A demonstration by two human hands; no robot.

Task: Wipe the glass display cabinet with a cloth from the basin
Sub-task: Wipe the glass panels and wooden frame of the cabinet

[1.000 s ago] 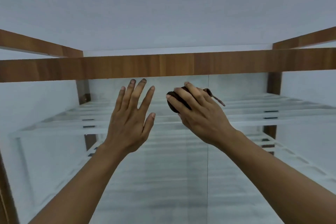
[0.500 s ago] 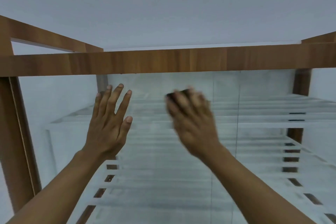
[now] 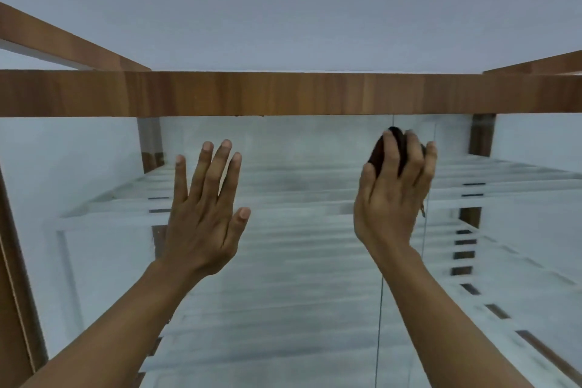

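Observation:
The glass display cabinet (image 3: 299, 261) fills the view, with a brown wooden top rail (image 3: 283, 93) and white slatted shelves behind the front pane. My right hand (image 3: 393, 195) grips a balled dark cloth (image 3: 382, 148) and holds it against the upper right of the glass, just below the rail. My left hand (image 3: 204, 211) lies flat against the glass to the left, fingers straight and spread. The basin is out of view.
Wooden posts frame the cabinet at the left edge (image 3: 12, 293) and back right (image 3: 480, 135). A vertical seam between glass panes (image 3: 379, 324) runs down below my right wrist. A plain white ceiling lies above the rail.
My right hand has carried the cloth across the glass from the middle to the right. My left hand stayed flat on the pane. The camera view shifted, showing more of the left frame.

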